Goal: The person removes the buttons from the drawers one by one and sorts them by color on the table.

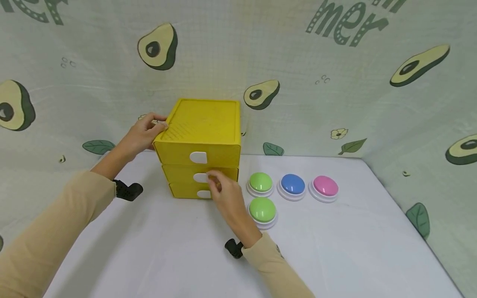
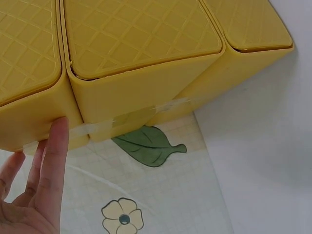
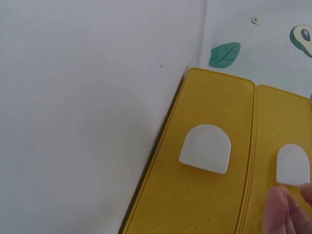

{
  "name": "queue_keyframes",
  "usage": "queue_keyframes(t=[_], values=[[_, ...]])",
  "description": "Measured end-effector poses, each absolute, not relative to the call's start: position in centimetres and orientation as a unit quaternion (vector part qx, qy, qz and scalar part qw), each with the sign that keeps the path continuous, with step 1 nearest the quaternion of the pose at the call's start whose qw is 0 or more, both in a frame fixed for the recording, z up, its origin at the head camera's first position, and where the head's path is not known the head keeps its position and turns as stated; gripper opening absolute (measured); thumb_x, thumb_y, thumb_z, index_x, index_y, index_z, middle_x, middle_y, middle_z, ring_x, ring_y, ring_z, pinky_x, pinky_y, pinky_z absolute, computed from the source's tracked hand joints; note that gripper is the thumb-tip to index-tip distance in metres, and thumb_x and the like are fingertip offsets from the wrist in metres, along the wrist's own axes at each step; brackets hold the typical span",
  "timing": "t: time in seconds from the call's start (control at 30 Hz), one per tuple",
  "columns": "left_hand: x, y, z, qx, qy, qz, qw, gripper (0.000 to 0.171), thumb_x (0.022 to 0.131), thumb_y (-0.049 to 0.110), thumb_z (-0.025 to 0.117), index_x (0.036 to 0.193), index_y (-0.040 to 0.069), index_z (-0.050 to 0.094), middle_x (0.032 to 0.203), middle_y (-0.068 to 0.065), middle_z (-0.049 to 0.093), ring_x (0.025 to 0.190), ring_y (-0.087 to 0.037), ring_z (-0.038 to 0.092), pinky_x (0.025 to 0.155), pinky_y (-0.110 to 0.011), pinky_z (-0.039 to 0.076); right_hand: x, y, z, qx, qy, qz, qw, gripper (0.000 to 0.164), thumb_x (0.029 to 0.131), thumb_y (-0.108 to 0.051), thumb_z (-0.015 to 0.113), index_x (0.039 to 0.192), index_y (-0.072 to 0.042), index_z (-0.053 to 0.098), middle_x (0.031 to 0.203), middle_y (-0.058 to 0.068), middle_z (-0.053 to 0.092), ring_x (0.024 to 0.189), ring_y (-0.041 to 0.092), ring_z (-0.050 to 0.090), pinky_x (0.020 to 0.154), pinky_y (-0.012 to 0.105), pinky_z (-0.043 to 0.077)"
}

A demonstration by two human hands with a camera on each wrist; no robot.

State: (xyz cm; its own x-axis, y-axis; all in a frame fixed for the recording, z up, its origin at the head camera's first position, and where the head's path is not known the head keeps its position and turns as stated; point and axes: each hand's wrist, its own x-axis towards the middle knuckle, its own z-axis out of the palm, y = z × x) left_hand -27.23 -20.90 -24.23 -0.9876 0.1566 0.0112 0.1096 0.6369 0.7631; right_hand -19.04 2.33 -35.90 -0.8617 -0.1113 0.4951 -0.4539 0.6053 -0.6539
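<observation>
A yellow three-drawer cabinet (image 1: 203, 124) stands on the white table against the patterned cloth, its drawers pushed in. My left hand (image 1: 143, 134) rests at its upper left edge, thumb near the top. In the left wrist view, straight fingers (image 2: 57, 156) touch the cabinet's yellow side (image 2: 146, 83). My right hand (image 1: 229, 198) is at the right end of the middle drawer's white handle (image 1: 200, 177). In the right wrist view, a gap shows between its fingertips beside that handle (image 3: 292, 165). The bottom drawer's handle (image 3: 207, 148) is untouched.
Right of the cabinet, two green push buttons (image 1: 261, 182) stand one before the other. A blue button (image 1: 292, 184) and a pink button (image 1: 325, 186) continue the back row. The front green button (image 1: 262, 210) is close to my right wrist. Avocado-print cloth (image 1: 298, 120) hangs behind.
</observation>
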Motion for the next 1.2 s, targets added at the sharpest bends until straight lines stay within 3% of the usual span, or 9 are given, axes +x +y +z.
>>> queue_keyframes(t=[0.3, 0.53, 1.2], values=[[-27.3, -21.0, -24.2, 0.073, 0.903, 0.421, 0.033, 0.058, 0.097, 0.046, 0.035, 0.142, 0.009, 0.027, 0.125, -0.022, 0.045, 0.080, -0.017, 0.060, 0.070, -0.030, 0.055, -18.4, 2.6, -36.7, 0.109, -0.901, 0.396, 0.139, 0.007, 0.087, -0.013, 0.062, 0.090, -0.011, 0.068, 0.077, 0.003, 0.069, 0.067, 0.012, 0.062, 0.056, 0.017, 0.046], [-27.3, -20.9, -24.2, 0.077, 0.902, 0.424, 0.033, 0.059, 0.097, 0.046, 0.035, 0.142, 0.009, 0.027, 0.125, -0.022, 0.045, 0.080, -0.017, 0.061, 0.070, -0.030, 0.055, -19.1, 2.3, -37.5, 0.097, -0.915, 0.383, 0.084, 0.015, 0.088, -0.015, 0.061, 0.098, -0.013, 0.071, 0.084, 0.003, 0.071, 0.070, 0.013, 0.064, 0.056, 0.019, 0.047], [-27.3, -20.8, -24.2, 0.071, 0.905, 0.418, 0.032, 0.057, 0.098, 0.045, 0.035, 0.142, 0.010, 0.028, 0.124, -0.022, 0.045, 0.079, -0.018, 0.061, 0.070, -0.030, 0.055, -20.4, 1.7, -38.7, 0.107, -0.909, 0.397, 0.070, 0.007, 0.085, -0.014, 0.066, 0.084, -0.012, 0.072, 0.078, 0.000, 0.070, 0.066, 0.006, 0.058, 0.057, 0.016, 0.045]])
